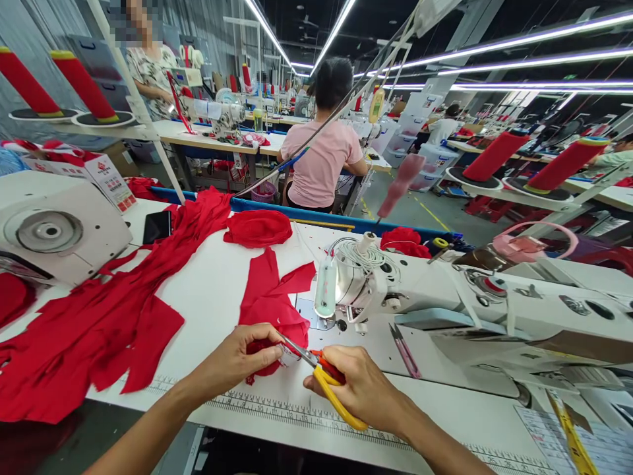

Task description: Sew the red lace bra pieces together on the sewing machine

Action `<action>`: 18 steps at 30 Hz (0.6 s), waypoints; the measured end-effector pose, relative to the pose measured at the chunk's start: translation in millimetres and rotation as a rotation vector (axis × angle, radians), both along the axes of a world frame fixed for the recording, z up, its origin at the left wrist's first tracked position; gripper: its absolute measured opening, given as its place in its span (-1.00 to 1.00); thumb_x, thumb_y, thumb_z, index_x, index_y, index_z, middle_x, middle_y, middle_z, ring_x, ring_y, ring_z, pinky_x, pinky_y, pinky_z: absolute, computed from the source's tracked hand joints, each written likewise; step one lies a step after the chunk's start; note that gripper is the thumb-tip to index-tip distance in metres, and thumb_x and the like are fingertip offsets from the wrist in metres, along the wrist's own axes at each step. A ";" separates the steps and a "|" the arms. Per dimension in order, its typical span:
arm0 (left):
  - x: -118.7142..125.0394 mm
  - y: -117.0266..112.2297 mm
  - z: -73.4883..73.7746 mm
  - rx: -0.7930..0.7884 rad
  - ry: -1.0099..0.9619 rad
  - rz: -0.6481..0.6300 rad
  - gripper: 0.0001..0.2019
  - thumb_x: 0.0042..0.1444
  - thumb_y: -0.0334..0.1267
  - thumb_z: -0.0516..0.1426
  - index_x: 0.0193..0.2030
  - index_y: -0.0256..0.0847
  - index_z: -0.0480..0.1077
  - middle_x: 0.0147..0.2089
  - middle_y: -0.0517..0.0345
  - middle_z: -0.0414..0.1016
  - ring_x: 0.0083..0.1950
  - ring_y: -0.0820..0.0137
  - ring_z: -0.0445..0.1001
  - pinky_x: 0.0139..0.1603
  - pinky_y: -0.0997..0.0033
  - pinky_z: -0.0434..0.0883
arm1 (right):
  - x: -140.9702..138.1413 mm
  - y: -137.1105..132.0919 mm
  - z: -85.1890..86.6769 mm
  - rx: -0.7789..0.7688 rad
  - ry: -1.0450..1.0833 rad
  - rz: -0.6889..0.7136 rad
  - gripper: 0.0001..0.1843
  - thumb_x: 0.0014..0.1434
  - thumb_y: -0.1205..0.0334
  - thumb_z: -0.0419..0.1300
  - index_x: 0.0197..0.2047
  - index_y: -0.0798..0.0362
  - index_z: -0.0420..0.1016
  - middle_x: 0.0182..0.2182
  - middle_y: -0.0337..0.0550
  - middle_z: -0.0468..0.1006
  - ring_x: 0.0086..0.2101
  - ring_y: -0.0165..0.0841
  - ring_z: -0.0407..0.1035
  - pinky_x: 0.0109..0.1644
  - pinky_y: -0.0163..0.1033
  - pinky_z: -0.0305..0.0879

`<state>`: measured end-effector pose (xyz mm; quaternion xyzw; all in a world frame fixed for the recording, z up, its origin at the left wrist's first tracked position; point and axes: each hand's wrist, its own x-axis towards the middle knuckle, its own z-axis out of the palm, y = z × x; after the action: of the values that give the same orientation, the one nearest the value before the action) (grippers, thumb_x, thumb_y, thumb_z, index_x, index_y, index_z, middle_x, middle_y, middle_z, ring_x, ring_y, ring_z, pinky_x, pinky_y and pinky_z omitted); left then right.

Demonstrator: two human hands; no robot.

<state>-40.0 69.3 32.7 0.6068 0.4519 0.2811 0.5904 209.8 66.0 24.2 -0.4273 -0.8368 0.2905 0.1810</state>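
While my right hand point(357, 384) grasps the scissors point(322, 377) by the red-and-yellow handles, with its fingers curled around them, the blades point toward my left hand point(246, 359). The left fingers pinch the near part of the red fabric piece point(271, 313), close to the blade tips. I observe this piece on the white surface point(205, 284), left of the sewing machine point(420, 285) and beyond the printed ruler scale point(277, 410). Thread snips point(405, 351) lie farther right, apart from both hands.
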 end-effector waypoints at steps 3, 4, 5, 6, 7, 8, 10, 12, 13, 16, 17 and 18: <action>-1.5 -0.8 0.0 -0.014 0.021 0.011 -0.73 0.24 -0.03 0.14 -0.26 -0.21 0.44 -0.42 0.28 0.25 -0.42 0.50 0.16 -0.44 0.52 0.17 | 5.9 -1.0 -0.3 -0.037 0.008 -0.052 -0.45 0.29 -0.11 0.13 -0.51 -0.03 -0.08 -0.58 -0.35 0.18 -0.55 -0.46 0.05 -0.46 -0.31 -0.08; -2.1 -1.5 -0.3 -0.019 0.028 0.015 -0.72 0.24 -0.01 0.14 -0.26 -0.21 0.44 -0.42 0.27 0.26 -0.41 0.50 0.17 -0.43 0.52 0.18 | 8.9 -1.8 1.1 -0.047 -0.011 -0.078 -0.46 0.26 -0.09 0.16 -0.51 -0.03 -0.07 -0.57 -0.35 0.21 -0.54 -0.45 0.08 -0.45 -0.31 -0.06; -2.6 -2.0 -0.8 -0.016 0.033 0.019 -0.71 0.24 0.00 0.14 -0.26 -0.21 0.44 -0.40 0.26 0.28 -0.40 0.49 0.19 -0.42 0.51 0.20 | 12.3 -3.0 2.9 -0.055 -0.044 -0.108 -0.46 0.23 -0.06 0.21 -0.51 -0.03 -0.05 -0.55 -0.34 0.25 -0.52 -0.44 0.12 -0.45 -0.32 -0.04; -3.1 -1.9 -1.5 -0.007 0.039 0.023 -0.71 0.25 0.00 0.14 -0.26 -0.21 0.44 -0.38 0.24 0.31 -0.37 0.48 0.22 -0.39 0.50 0.22 | 16.0 -4.8 4.9 -0.059 -0.089 -0.138 -0.47 0.18 -0.03 0.26 -0.51 -0.03 -0.03 -0.54 -0.33 0.28 -0.51 -0.43 0.16 -0.44 -0.32 -0.02; -3.8 -0.8 -1.9 0.005 0.045 0.026 -0.70 0.25 0.01 0.13 -0.26 -0.21 0.44 -0.36 0.23 0.33 -0.36 0.47 0.24 -0.36 0.50 0.25 | 19.9 -7.1 6.6 -0.060 -0.139 -0.166 -0.48 0.14 -0.01 0.30 -0.50 -0.03 0.01 -0.52 -0.32 0.32 -0.49 -0.42 0.19 -0.44 -0.33 0.01; -4.8 1.6 -1.8 0.021 0.054 0.029 -0.70 0.25 0.01 0.13 -0.26 -0.21 0.44 -0.34 0.21 0.36 -0.34 0.46 0.27 -0.34 0.48 0.27 | 23.9 -9.9 7.8 -0.056 -0.187 -0.193 -0.51 0.10 0.02 0.34 -0.49 -0.03 0.05 -0.49 -0.31 0.35 -0.48 -0.40 0.22 -0.43 -0.32 0.03; -9.1 12.0 2.7 0.060 0.081 0.031 -0.69 0.24 0.02 0.12 -0.26 -0.20 0.45 -0.32 0.19 0.40 -0.31 0.43 0.32 -0.30 0.46 0.30 | 32.2 -16.8 8.0 -0.051 -0.262 -0.229 -0.56 0.08 0.03 0.37 -0.46 -0.02 0.15 -0.45 -0.29 0.41 -0.45 -0.38 0.28 -0.41 -0.32 0.09; -17.0 29.8 15.7 0.119 0.124 0.042 -0.68 0.22 0.04 0.13 -0.26 -0.19 0.47 -0.30 0.17 0.45 -0.28 0.39 0.38 -0.28 0.44 0.35 | 41.3 -24.6 5.2 -0.050 -0.308 -0.251 -0.59 0.08 0.00 0.38 -0.43 -0.02 0.22 -0.42 -0.27 0.45 -0.43 -0.35 0.33 -0.40 -0.30 0.14; -21.7 40.4 25.6 0.172 0.154 0.067 -0.68 0.20 0.05 0.13 -0.25 -0.19 0.48 -0.28 0.16 0.48 -0.26 0.37 0.41 -0.26 0.43 0.37 | 46.3 -28.8 3.0 -0.045 -0.322 -0.263 -0.60 0.08 -0.01 0.39 -0.42 -0.02 0.25 -0.41 -0.25 0.47 -0.42 -0.34 0.35 -0.39 -0.30 0.16; -31.4 69.1 59.0 0.562 0.322 0.353 -0.69 0.18 0.05 0.16 -0.19 -0.16 0.48 -0.22 0.17 0.52 -0.19 0.35 0.44 -0.15 0.40 0.42 | 65.1 -42.2 -6.0 0.018 -0.338 -0.308 -0.63 0.09 -0.04 0.39 -0.36 -0.01 0.34 -0.39 -0.23 0.51 -0.39 -0.32 0.41 -0.37 -0.28 0.24; -30.5 74.6 66.4 0.752 0.423 0.467 -0.69 0.22 0.03 0.15 -0.12 -0.17 0.47 -0.16 0.16 0.51 -0.13 0.35 0.42 -0.06 0.36 0.40 | 72.7 -47.0 -9.6 0.058 -0.335 -0.327 -0.64 0.10 -0.06 0.38 -0.34 -0.01 0.36 -0.38 -0.22 0.52 -0.39 -0.31 0.42 -0.36 -0.27 0.26; -26.7 76.9 69.4 0.919 0.510 0.524 -0.70 0.28 -0.01 0.10 -0.06 -0.19 0.45 -0.10 0.13 0.49 -0.05 0.34 0.40 0.02 0.30 0.37 | 81.2 -52.0 -13.5 0.103 -0.334 -0.350 -0.65 0.12 -0.08 0.35 -0.32 -0.01 0.37 -0.38 -0.20 0.52 -0.39 -0.30 0.44 -0.36 -0.27 0.28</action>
<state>-66.7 146.2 102.1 0.7169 0.5466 0.4299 0.0502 291.0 14.1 10.7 -0.5979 -0.7822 0.1370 0.1093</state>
